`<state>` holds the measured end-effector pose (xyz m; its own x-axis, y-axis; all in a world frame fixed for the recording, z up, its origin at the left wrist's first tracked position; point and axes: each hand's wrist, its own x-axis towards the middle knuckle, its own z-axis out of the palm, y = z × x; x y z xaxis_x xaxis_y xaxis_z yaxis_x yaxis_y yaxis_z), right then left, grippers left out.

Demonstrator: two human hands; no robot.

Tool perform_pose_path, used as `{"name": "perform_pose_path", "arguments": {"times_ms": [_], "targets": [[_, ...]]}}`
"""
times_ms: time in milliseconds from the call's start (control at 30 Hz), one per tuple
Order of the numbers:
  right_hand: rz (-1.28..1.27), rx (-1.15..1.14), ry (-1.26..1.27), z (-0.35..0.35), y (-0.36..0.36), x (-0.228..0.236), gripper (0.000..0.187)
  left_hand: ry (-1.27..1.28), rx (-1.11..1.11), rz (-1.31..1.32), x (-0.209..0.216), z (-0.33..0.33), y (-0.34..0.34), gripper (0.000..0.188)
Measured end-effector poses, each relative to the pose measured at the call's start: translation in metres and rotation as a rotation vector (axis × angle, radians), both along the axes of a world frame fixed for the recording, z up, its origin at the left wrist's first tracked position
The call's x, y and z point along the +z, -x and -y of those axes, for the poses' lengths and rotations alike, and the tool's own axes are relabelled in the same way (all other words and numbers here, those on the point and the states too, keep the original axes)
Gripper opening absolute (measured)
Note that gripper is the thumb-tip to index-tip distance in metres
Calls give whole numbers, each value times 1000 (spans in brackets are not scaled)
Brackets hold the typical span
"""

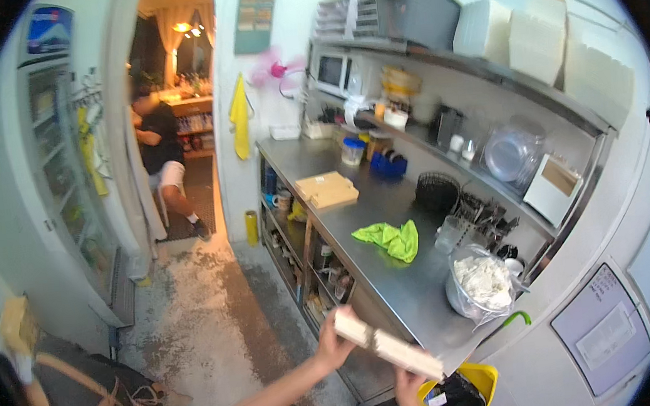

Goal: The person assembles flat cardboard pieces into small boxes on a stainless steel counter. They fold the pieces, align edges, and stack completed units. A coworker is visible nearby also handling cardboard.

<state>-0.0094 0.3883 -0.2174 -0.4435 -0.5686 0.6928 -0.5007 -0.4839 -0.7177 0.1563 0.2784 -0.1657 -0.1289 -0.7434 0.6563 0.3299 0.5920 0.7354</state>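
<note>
Both my hands hold a long, pale cream box-like thing (pixel 396 354), tilted down to the right, with a dark notch near its middle. Motion blur hides its exact kind. My left hand (pixel 331 343) is closed round its left end, and my right hand (pixel 409 386) grips its lower right end from beneath. It is in front of the steel counter's (pixel 406 287) near edge. On that counter are a crumpled lime-green cloth (pixel 390 240), a pale wooden board (pixel 327 190) and a bowl (pixel 494 285) heaped with something white and covered in clear plastic.
A yellow bin (pixel 489 381) with a black liner stands close to my right hand. Shelves (pixel 475 62) with tubs and stacked white containers overhang the counter. To the left are a glass-door fridge (pixel 58 160) and a dark bag-like bundle (pixel 87 398). A person (pixel 161 144) sits in the doorway.
</note>
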Motion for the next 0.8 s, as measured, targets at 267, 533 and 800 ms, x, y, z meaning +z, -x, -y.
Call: {"name": "perform_pose_path", "arguments": {"times_ms": [267,533,800], "targets": [[249,-250,-76,156,49,30,38,169,-245,240,50,214,73,71],[363,-610,-282,168,76,-49,79,-29,-535,497,-59,255,119,82],[501,-527,-406,274,-3,72,64,78,-823,707,29,428,49,62]]}}
